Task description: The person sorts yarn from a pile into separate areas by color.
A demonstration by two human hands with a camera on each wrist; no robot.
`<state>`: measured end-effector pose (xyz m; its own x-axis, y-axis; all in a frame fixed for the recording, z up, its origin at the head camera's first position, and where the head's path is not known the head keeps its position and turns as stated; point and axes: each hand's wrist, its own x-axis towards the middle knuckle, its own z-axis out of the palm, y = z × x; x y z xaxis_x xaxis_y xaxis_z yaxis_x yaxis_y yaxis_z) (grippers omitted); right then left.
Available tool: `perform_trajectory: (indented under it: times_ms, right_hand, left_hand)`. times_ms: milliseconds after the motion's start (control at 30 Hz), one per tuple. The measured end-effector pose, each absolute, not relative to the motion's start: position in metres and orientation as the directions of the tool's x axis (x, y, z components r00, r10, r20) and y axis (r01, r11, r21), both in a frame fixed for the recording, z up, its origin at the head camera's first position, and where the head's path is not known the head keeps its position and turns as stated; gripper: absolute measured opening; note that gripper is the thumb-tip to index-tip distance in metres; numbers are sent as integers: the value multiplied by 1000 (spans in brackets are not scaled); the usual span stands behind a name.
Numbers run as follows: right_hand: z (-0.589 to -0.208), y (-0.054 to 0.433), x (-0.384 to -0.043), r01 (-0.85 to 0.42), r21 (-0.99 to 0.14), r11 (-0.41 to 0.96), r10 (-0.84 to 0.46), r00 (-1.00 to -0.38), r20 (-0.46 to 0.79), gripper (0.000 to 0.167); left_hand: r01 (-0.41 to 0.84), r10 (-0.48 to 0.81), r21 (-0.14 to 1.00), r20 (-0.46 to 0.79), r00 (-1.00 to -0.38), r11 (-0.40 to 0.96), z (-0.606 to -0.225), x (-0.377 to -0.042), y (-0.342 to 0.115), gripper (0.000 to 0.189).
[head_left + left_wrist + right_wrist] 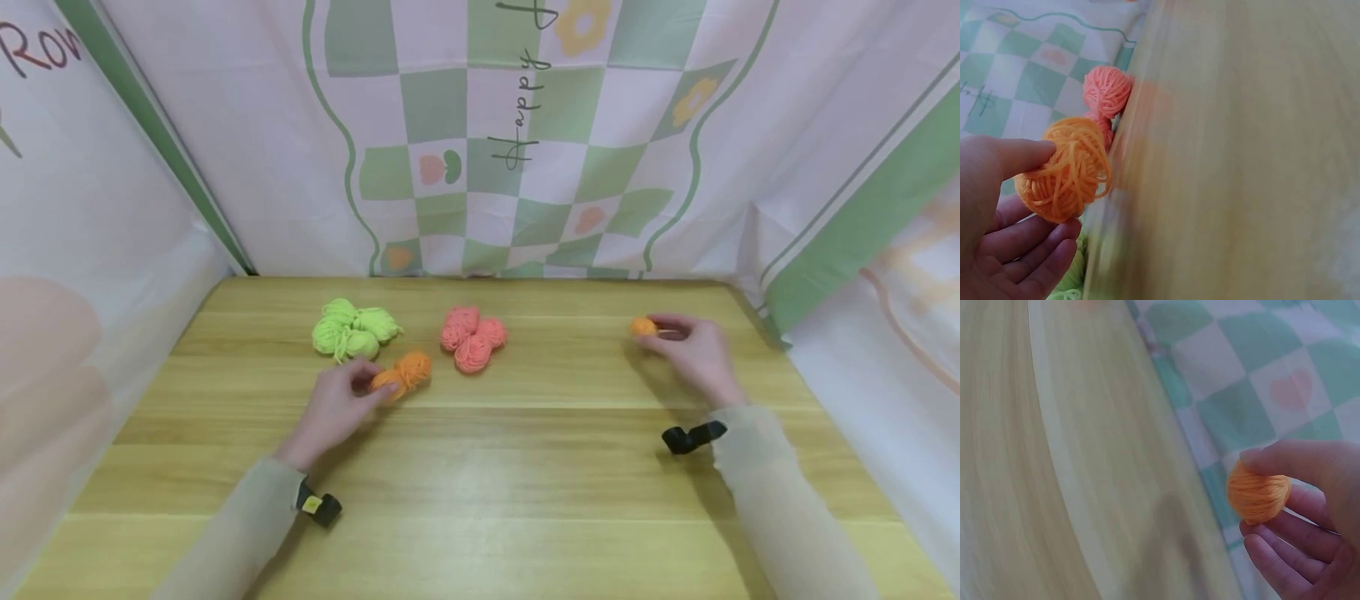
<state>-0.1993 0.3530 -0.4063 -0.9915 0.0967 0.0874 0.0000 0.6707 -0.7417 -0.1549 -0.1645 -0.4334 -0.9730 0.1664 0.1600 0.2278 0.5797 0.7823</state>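
Between thumb and fingers, my left hand (341,408) pinches an orange yarn ball (1063,172). In the head view a second orange yarn ball (413,368) shows right against it, beyond the fingertips. Far to the right, my right hand (693,350) holds a smaller orange yarn ball (1259,492) between its thumb and fingertips. Several yellow-green yarn balls (356,325) lie in a cluster just beyond the left hand. A cluster of coral-pink yarn balls (472,337) sits to their right, between the two hands.
All of this is at a wooden table (487,492). A checked curtain (495,192) hangs along its back edge, with white and green cloth (862,217) on the right side and more cloth (97,250) on the left. Small black cameras (693,436) are strapped at both wrists.
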Motion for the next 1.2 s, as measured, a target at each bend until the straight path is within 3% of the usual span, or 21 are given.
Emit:
perform_trajectory:
  times_ms: [433,900,1200]
  right_hand:
    - [-394,263,-180,-199,-795,574,-134,-980,149,45]
    - [-423,162,-151,-281,-833,477,-450,-892,43,41]
    - [-428,128,-149,-300,-857,420,-513,-857,48,41]
  left_hand:
    - [249,210,784,154,-965,569,-444,-157,-167,33]
    - [232,218,770,123,-968,594,-443,-158,-169,33]
    - [233,225,764,118,-967,601,-444,-159,-168,34]
